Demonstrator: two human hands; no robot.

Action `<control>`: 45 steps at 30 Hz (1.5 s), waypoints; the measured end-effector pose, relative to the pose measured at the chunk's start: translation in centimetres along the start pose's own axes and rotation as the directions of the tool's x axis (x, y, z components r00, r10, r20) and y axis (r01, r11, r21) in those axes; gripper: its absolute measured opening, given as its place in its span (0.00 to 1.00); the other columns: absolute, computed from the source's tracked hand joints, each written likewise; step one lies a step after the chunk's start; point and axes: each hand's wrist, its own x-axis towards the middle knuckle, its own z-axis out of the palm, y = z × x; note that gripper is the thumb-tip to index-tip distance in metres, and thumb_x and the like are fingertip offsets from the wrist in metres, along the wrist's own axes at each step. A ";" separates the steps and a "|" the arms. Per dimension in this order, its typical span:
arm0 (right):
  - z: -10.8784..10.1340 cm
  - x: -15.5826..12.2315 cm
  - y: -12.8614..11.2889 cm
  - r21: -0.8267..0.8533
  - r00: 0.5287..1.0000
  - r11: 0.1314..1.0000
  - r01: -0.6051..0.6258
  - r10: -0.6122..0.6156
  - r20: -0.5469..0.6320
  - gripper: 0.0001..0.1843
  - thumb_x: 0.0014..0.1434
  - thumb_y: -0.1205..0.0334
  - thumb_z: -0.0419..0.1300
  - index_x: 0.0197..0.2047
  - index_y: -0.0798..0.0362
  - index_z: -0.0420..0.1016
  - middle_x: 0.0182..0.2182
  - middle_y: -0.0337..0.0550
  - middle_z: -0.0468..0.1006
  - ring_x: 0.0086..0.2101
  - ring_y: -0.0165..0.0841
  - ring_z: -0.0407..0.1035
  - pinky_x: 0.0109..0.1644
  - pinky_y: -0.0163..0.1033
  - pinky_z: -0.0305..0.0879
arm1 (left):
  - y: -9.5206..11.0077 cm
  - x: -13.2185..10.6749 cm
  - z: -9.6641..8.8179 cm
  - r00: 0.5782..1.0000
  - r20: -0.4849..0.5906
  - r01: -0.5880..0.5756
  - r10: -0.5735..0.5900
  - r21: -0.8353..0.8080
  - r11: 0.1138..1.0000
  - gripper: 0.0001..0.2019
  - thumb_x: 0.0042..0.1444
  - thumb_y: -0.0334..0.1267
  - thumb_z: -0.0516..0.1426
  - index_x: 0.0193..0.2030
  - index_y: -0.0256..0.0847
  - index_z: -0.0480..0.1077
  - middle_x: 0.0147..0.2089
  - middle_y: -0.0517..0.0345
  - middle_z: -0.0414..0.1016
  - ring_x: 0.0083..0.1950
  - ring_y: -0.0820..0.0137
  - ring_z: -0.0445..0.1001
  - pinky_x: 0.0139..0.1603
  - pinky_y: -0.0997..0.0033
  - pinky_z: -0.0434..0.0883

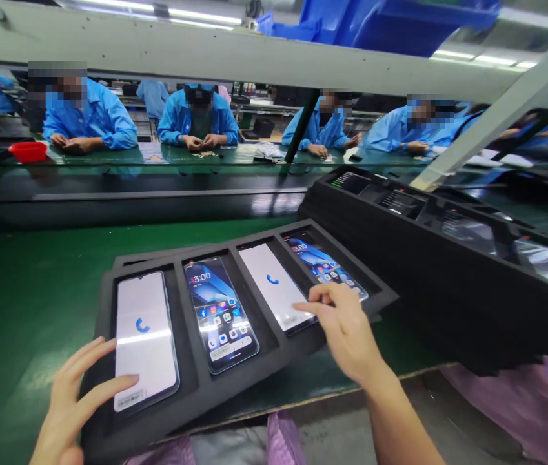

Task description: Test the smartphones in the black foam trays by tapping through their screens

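A black foam tray (185, 323) lies tilted on the bench with several lit smartphones in its slots. The leftmost smartphone (144, 323) has a white screen with a blue handset icon. My left hand (73, 394) is open beside it, thumb on the lower screen and fingers by its left edge. Beside that, a second smartphone (218, 303) displays app icons and 13:00. My right hand (344, 326) extends its index finger to the lower screen of a third, white-screened smartphone (268, 271), holding nothing. The rightmost smartphone (317, 255), also with icons, is partly covered by that hand.
A tall stack of black foam trays (399, 265) holding phones stands at right. Another tray's edge shows beneath mine. The green bench (22, 310) extends left. A shelf beam (206, 55) crosses overhead. Several people in blue work opposite, near a red bin (28, 152).
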 end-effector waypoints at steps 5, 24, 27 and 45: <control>1.5 1.7 -5.6 0.204 0.895 0.946 0.253 -0.309 0.320 0.20 0.64 0.62 0.42 0.47 0.44 0.75 0.39 0.45 0.68 0.42 0.37 0.60 0.49 0.48 0.58 | 1.9 2.0 -0.8 0.998 0.050 -0.033 0.037 -0.079 0.996 0.29 0.57 0.62 0.32 0.50 0.62 0.68 0.64 0.63 0.57 0.64 0.49 0.53 0.60 0.42 0.53; 5.1 4.2 -6.3 0.246 0.915 0.901 0.357 -0.390 0.104 0.21 0.63 0.70 0.42 0.36 0.55 0.77 0.27 0.40 0.64 0.30 0.30 0.60 0.40 0.43 0.55 | 0.7 4.9 -1.5 0.906 0.243 -0.325 0.346 -0.122 0.938 0.26 0.62 0.54 0.36 0.50 0.50 0.70 0.60 0.52 0.63 0.62 0.55 0.55 0.58 0.50 0.53; 4.9 4.0 -6.0 0.257 0.913 0.899 0.354 -0.392 0.113 0.21 0.63 0.70 0.42 0.35 0.54 0.77 0.26 0.40 0.64 0.30 0.30 0.60 0.41 0.43 0.55 | 0.9 5.5 -1.7 0.878 0.319 -0.347 0.356 -0.088 0.934 0.27 0.60 0.57 0.36 0.55 0.54 0.67 0.64 0.53 0.59 0.64 0.52 0.53 0.59 0.46 0.50; 2.7 2.3 -4.0 0.238 0.915 0.947 0.215 -0.281 0.290 0.22 0.64 0.66 0.41 0.40 0.49 0.78 0.26 0.40 0.64 0.31 0.31 0.60 0.40 0.43 0.57 | 0.8 5.9 -1.8 0.847 0.387 -0.380 0.364 -0.039 0.924 0.28 0.59 0.60 0.37 0.61 0.57 0.59 0.70 0.60 0.46 0.67 0.52 0.48 0.64 0.44 0.42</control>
